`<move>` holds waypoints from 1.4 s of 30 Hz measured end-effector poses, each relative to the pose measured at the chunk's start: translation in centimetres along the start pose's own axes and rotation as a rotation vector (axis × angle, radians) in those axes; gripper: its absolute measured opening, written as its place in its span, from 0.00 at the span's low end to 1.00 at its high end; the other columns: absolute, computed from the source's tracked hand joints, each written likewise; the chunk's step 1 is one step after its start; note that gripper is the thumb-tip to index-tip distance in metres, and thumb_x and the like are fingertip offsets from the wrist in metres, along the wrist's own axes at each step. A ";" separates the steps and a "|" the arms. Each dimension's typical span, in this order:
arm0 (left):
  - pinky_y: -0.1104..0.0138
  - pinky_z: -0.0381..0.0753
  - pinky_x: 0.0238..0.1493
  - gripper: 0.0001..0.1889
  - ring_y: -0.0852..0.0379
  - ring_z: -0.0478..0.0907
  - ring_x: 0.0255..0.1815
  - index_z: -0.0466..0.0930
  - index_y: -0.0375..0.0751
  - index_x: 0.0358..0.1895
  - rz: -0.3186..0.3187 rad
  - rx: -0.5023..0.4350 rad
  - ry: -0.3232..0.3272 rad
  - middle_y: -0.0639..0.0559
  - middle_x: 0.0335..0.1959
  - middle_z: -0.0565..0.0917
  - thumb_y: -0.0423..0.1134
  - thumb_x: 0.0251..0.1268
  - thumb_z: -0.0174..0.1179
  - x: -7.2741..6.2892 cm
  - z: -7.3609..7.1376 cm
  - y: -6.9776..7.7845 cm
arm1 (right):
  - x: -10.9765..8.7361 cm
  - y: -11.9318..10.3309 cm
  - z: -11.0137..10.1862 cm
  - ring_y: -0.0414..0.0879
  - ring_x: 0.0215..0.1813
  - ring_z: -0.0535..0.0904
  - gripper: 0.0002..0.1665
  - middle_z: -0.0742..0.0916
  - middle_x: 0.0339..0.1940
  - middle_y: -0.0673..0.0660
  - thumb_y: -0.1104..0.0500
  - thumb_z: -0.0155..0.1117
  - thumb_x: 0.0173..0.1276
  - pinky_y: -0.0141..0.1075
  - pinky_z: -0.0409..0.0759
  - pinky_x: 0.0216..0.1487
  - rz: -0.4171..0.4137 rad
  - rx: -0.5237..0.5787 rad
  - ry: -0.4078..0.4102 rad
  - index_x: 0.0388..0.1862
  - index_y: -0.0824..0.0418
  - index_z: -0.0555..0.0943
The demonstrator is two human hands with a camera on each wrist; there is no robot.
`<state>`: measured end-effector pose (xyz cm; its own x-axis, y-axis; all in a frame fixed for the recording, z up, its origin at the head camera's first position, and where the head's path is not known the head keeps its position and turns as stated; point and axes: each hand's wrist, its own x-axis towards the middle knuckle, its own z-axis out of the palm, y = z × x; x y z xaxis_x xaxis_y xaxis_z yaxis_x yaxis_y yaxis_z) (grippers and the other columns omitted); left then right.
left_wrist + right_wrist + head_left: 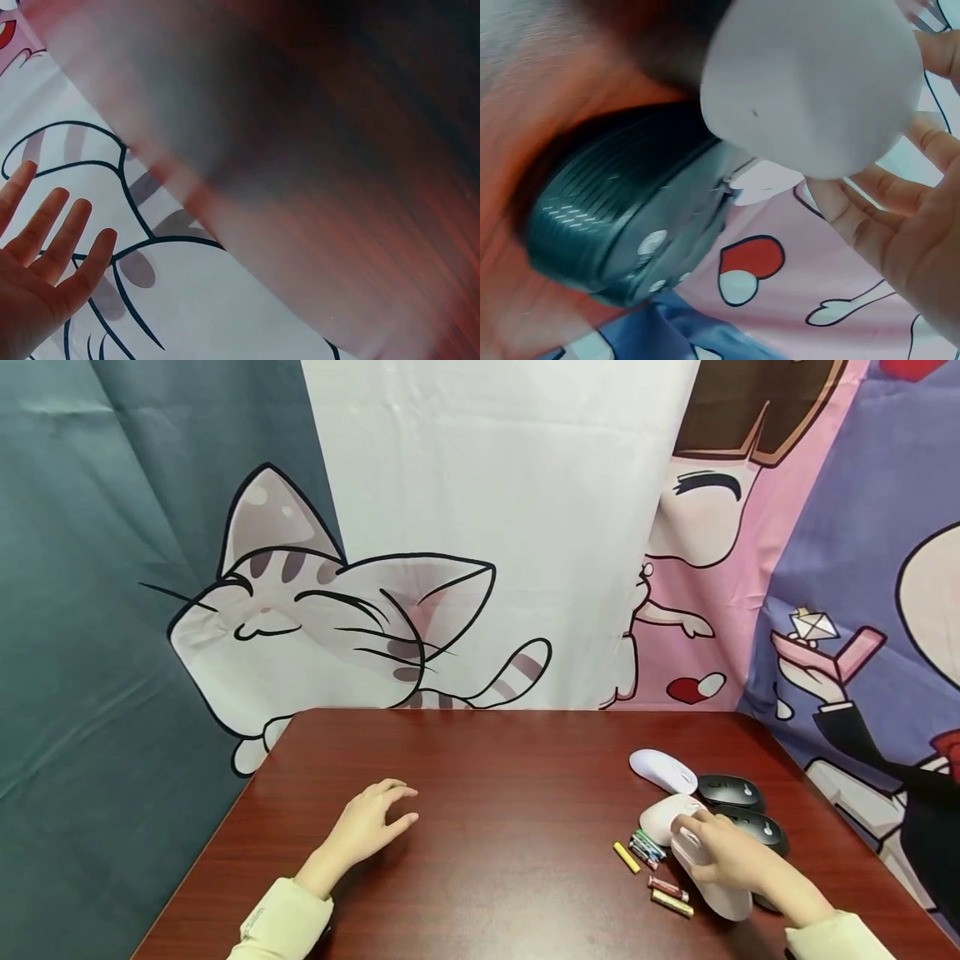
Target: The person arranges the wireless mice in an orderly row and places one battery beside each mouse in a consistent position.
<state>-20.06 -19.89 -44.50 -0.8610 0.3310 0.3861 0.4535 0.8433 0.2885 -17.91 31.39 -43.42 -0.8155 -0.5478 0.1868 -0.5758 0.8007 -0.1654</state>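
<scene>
My right hand (726, 853) grips a white computer mouse (722, 896) at the right side of the table. In the right wrist view, the fingers and thumb curl round the edges of this mouse (810, 90), which looks large and close. A second white mouse (663, 819) sits just beyond it, and a third white mouse (663, 772) lies farther back. Black mice (731, 792) stand in a group to the right, partly hidden by my hand and forearm. At the left, my left hand (366, 828) is above the table with fingers spread, holding nothing.
Several small batteries lie left of the held mouse: a green-ended group (647, 845), a yellow battery (626, 857), a dark red battery (667, 888) and a gold battery (672, 904). The brown wooden table (480, 793) ends at a cartoon-printed cloth (510, 485).
</scene>
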 end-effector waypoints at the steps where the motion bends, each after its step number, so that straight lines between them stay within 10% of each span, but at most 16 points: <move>1: 0.51 0.77 0.45 0.17 0.47 0.79 0.48 0.82 0.46 0.48 0.001 0.001 -0.004 0.51 0.47 0.81 0.45 0.55 0.66 0.0 0.0 0.1 | 0.2 -0.2 -0.2 0.45 0.33 0.71 0.27 0.77 0.34 0.52 0.60 0.73 0.35 0.38 0.70 0.30 0.009 -0.004 0.017 0.39 0.56 0.76; 22: 0.48 0.76 0.49 0.22 0.47 0.77 0.52 0.81 0.47 0.50 -0.019 -0.036 -0.089 0.51 0.50 0.80 0.52 0.54 0.66 -0.1 0.2 1.1 | 8.0 -5.6 -0.2 0.48 0.34 0.75 0.26 0.80 0.33 0.58 0.62 0.72 0.41 0.41 0.73 0.33 0.025 0.087 0.262 0.43 0.60 0.77; 42: 0.52 0.77 0.48 0.18 0.47 0.79 0.49 0.82 0.46 0.47 -0.051 -0.054 -0.061 0.53 0.44 0.83 0.50 0.57 0.64 0.6 1.4 2.2 | 18.6 -12.0 0.6 0.51 0.35 0.77 0.22 0.82 0.34 0.61 0.58 0.69 0.47 0.41 0.77 0.33 0.151 0.214 0.075 0.42 0.64 0.78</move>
<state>-19.88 -17.24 -44.83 -0.8950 0.3150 0.3160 0.4192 0.8361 0.3539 -26.21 11.42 -38.55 -0.8910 -0.4001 0.2146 -0.4538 0.7980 -0.3966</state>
